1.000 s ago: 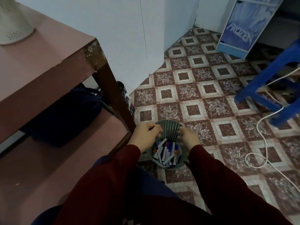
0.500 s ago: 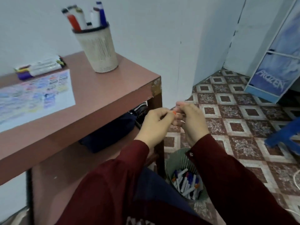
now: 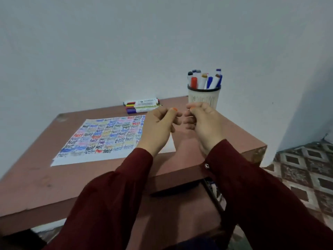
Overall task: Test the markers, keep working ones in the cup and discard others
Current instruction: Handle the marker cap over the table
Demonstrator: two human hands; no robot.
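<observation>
Where left hand and right hand pinch, only orange tips show

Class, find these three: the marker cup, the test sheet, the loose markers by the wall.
marker cup (image 3: 203, 99): head view, mesh wall.
test sheet (image 3: 100, 139): head view, scribbled middle.
loose markers (image 3: 144, 101): head view, white barrel.

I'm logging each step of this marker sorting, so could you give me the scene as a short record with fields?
left hand: raised above the table, fingers pinching an orange part
right hand: raised beside it, not touching it, pinching a second orange part
cap or body: cannot tell
cup: upright at the table's back right, holding several markers
loose markers: lying at the table's back edge
test sheet: flat, covered in coloured "test" scribbles
</observation>
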